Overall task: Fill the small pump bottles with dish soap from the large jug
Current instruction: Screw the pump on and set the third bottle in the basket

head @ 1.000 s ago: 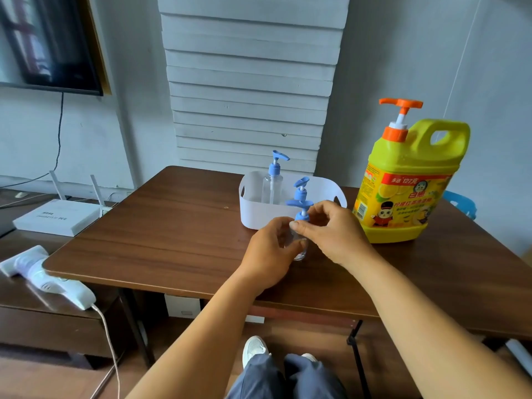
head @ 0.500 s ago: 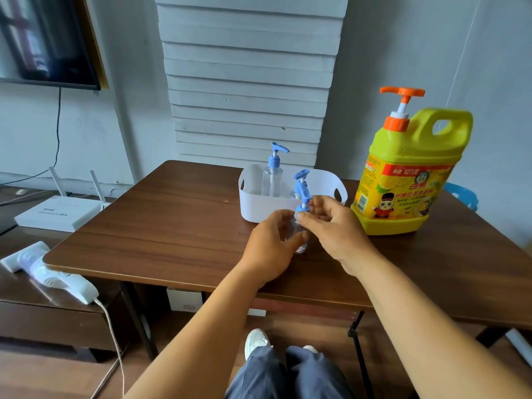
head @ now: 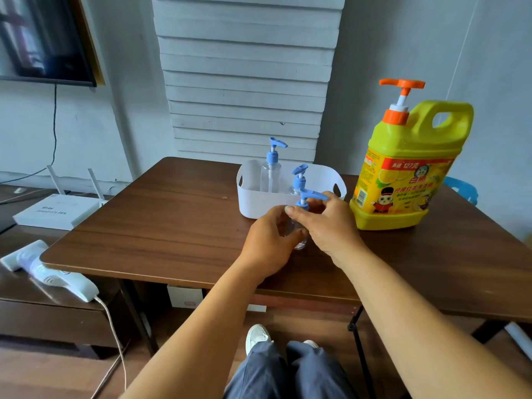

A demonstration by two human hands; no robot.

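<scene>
Head view: our left hand grips the upright small bottle on the desk; right hand pinches its pump collar directly above.

Surface: dark brown wood-grain table, top level. On it: a white bin with handle cut-outs, toward the far edge at centre; a large yellow jug with an orange pump, upright, just beside the bin on its right; a small clear bottle with a blue pump, upright on the tabletop in front of the bin. Left half of the top is bare wood.
</scene>
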